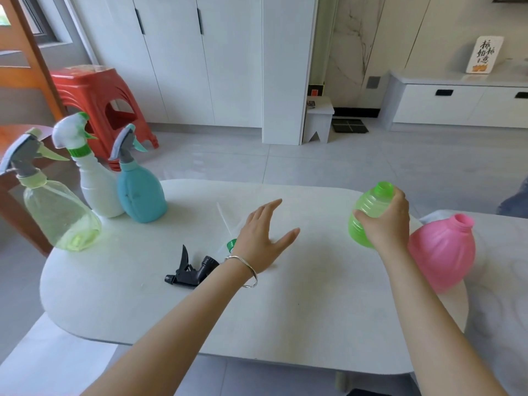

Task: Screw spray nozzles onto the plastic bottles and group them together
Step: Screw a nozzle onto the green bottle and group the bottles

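My right hand (385,224) grips a green bottle (368,207) with no nozzle, held tilted just above the white table (285,310). Beside it on the right stands a pink bottle (443,252), also without a nozzle. My left hand (263,235) hovers open over the table's middle, fingers spread. Under its wrist lie a black spray nozzle (190,270) and a green nozzle (231,244), mostly hidden. At the table's left stand three bottles with nozzles on: a clear yellow-green one (61,215), a white one (97,181) and a blue one (141,192).
A stack of red plastic stools (97,101) stands on the floor behind the table's left end, next to a wooden chair (17,67). White cabinets and a small white step stool (318,121) lie farther back. A second marbled surface (503,281) adjoins on the right.
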### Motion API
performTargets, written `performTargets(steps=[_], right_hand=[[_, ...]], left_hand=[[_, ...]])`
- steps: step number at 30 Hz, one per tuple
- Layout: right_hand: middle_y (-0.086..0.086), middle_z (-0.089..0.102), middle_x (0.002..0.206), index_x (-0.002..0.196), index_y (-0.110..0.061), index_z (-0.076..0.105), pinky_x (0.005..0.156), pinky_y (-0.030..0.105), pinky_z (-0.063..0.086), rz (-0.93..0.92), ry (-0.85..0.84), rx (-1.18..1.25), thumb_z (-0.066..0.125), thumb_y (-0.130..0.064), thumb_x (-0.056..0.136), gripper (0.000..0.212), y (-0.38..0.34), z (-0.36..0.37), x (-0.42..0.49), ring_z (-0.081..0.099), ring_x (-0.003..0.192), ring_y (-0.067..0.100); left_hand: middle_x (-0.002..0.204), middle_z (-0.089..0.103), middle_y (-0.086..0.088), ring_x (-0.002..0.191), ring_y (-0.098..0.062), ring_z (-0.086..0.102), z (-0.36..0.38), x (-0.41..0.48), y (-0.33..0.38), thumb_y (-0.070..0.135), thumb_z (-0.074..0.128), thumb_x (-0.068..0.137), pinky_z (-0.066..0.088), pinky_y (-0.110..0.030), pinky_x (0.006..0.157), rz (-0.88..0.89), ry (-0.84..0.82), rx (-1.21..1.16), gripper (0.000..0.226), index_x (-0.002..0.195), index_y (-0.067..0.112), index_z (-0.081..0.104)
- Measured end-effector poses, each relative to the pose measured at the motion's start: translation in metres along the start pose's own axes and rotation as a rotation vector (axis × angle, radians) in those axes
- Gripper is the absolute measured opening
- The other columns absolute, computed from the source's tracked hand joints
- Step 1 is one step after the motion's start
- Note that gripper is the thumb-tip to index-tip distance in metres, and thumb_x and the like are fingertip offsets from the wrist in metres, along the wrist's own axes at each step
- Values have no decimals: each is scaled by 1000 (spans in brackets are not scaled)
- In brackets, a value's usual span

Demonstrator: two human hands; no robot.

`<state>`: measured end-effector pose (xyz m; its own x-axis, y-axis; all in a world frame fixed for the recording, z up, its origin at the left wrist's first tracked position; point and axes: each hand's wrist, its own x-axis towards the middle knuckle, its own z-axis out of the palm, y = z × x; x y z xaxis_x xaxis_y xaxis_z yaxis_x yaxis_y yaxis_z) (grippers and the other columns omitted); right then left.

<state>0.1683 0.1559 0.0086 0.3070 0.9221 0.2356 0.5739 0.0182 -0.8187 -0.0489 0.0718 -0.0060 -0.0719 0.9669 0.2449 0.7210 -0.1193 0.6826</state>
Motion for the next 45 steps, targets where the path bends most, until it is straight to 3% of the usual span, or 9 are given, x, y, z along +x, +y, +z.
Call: performTargets(steps=[14, 18, 21, 27, 31, 35, 38, 42, 45], right_hand=[[-4, 69, 108, 112, -23, 58, 78, 16, 50, -108, -518, 580, 84, -40, 63, 58, -85, 43, -75, 66, 100, 9], [-6, 60, 125, 125, -26, 51, 93, 24, 47, -94, -697, 620, 74, -54, 60, 73, -90, 55, -87, 59, 113, 7], [-12, 53, 131, 127, -30, 50, 94, 21, 43, -104, -786, 518, 73, -49, 66, 68, -84, 62, -93, 53, 118, 2], [-18, 53, 127, 124, -38, 51, 94, 18, 37, -325, -912, -13, 79, -40, 70, 60, -63, 77, -115, 49, 115, 2], [-13, 57, 119, 130, -38, 45, 95, 24, 35, -422, -851, -190, 79, -36, 68, 70, -58, 86, -123, 47, 110, 8], [-17, 56, 99, 125, -35, 49, 105, 21, 19, -534, -790, -215, 73, -33, 74, 56, -58, 93, -128, 41, 96, -19], [-13, 62, 97, 119, -30, 53, 114, 24, 8, -580, -700, -247, 67, -34, 80, 42, -56, 96, -125, 54, 100, 5], [-3, 67, 94, 119, -21, 57, 111, 31, 18, -495, -529, -215, 66, -28, 85, 36, -55, 90, -112, 58, 93, 20], [-3, 66, 89, 116, -15, 61, 88, 29, 42, -363, -418, -16, 64, -23, 87, 30, -60, 81, -102, 60, 87, 22]], left_hand=[[136, 47, 9, 122, -6, 45, -44, -10, -14, 47, 83, 60, 37, -22, 97, 33, 68, -156, 99, 140, 30, 27], [122, 54, 10, 110, -7, 53, -74, -19, -35, 40, 86, 59, 45, -18, 91, 45, 110, -183, 88, 131, 27, 38], [113, 52, 20, 102, 6, 52, -105, -28, -58, 44, 84, 58, 38, 1, 77, -11, 168, -187, 86, 129, 30, 38], [111, 52, 25, 100, 19, 48, -145, -55, -94, 58, 77, 53, 38, 3, 72, -74, 186, -161, 85, 125, 38, 38], [114, 54, 23, 103, 7, 54, -146, -70, -110, 58, 77, 52, 41, -9, 78, -98, 201, -184, 84, 124, 39, 39], [116, 55, 17, 104, -3, 57, -139, -71, -116, 56, 78, 52, 42, -12, 81, -110, 195, -214, 87, 127, 34, 40], [115, 53, 25, 104, 7, 53, -139, -65, -114, 57, 79, 52, 38, 1, 77, -86, 186, -212, 86, 126, 39, 38], [117, 53, 20, 106, 13, 49, -138, -59, -110, 57, 78, 52, 35, 3, 78, -72, 185, -205, 89, 128, 37, 37], [119, 53, 15, 106, 15, 47, -136, -52, -103, 55, 78, 53, 36, 3, 78, -65, 178, -213, 91, 131, 33, 36]])
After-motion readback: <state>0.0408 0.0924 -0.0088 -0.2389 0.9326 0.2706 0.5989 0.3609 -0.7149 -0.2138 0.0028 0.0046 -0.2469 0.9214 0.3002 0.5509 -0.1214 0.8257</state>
